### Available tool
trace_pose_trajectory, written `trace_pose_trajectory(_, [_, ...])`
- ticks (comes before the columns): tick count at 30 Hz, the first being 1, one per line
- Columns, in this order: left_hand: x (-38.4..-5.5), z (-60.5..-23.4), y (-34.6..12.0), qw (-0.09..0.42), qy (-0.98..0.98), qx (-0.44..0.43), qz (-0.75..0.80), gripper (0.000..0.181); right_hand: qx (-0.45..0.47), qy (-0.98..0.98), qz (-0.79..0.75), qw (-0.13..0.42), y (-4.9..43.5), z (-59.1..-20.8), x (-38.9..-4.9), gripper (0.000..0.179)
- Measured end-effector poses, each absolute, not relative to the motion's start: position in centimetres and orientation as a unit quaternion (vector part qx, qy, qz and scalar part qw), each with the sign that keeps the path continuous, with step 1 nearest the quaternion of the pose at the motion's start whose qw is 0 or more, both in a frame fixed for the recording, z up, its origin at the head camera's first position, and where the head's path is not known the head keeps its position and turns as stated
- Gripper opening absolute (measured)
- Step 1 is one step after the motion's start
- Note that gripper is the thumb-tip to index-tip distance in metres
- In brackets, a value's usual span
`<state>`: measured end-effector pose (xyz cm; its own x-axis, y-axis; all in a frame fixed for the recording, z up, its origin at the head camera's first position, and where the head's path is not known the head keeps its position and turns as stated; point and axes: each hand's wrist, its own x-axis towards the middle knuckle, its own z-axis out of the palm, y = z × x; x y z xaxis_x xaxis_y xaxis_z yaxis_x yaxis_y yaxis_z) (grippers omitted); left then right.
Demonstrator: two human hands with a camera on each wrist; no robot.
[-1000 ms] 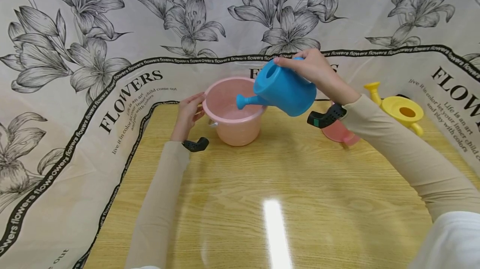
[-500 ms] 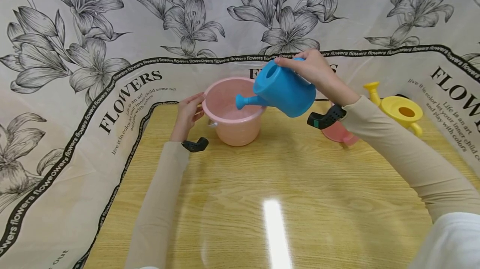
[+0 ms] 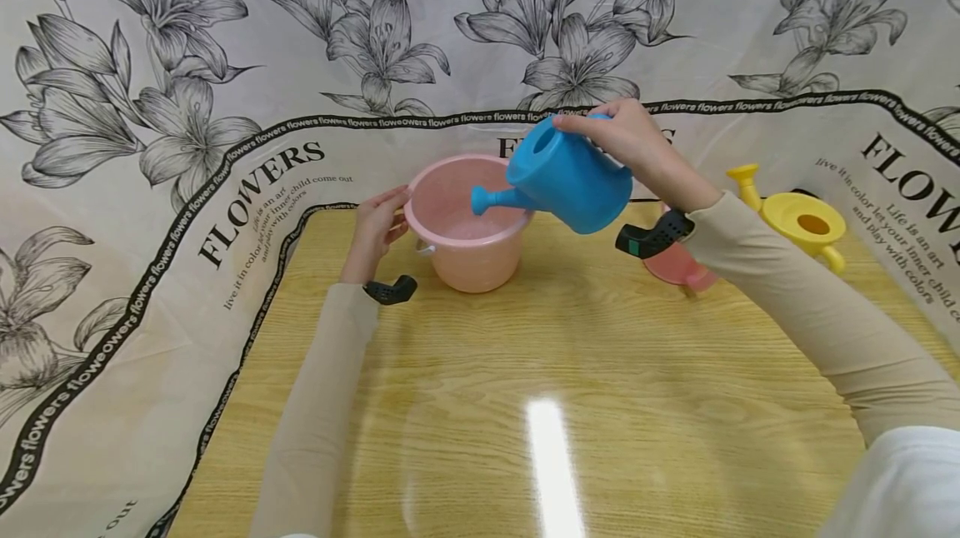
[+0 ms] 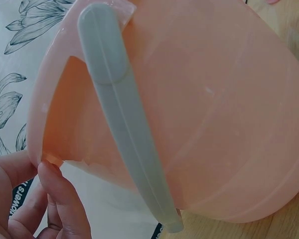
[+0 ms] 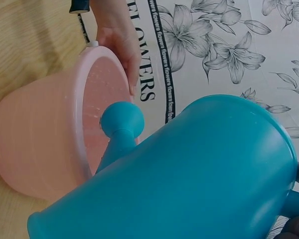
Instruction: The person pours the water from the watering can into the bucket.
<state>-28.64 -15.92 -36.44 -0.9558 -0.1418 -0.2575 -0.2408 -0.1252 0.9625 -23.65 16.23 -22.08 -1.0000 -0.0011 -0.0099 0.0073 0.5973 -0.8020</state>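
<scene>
A pink bucket (image 3: 480,263) stands upright on the table near the back. My left hand (image 3: 375,226) pinches its rim on the left side; the left wrist view shows thumb and finger on the rim (image 4: 36,119), beside the pale bucket handle (image 4: 124,124). My right hand (image 3: 626,134) grips a blue watering can (image 3: 573,180) from above and behind. The can is tilted, its spout head (image 5: 122,119) over the bucket's opening. Small drops show near the spout head in the right wrist view. The can's handle is mostly covered by my right hand.
To the right, a pink watering can (image 3: 675,263) is partly hidden behind my right wrist. Beyond it sits a yellow watering can (image 3: 802,217). A flower-printed sheet (image 3: 397,38) rises behind and left of the wooden table (image 3: 450,405).
</scene>
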Motion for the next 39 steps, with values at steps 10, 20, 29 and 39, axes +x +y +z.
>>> trace_pose_trajectory(10, [-28.59,-36.42,-15.92,0.034,0.664,-0.147,0.732,0.037,-0.004,0.894,-0.449,0.006,16.24,-21.75,-23.57,0.056])
trace_pose_trajectory(20, [-28.50,-36.38,-15.85,0.029,0.665,-0.147,0.731,0.035,-0.010,0.893,-0.449,0.007,15.98,-21.77,-23.60,0.056])
trace_pose_trajectory(29, [-28.56,-36.38,-15.87,0.028,0.662,-0.147,0.735,0.035,-0.017,0.896,-0.444,0.000,15.97,-21.93,-23.59,0.057])
trace_pose_trajectory(39, [-28.53,-36.36,-15.91,0.034,0.661,-0.146,0.736,0.036,-0.016,0.895,-0.446,0.003,15.92,-22.12,-23.52,0.056])
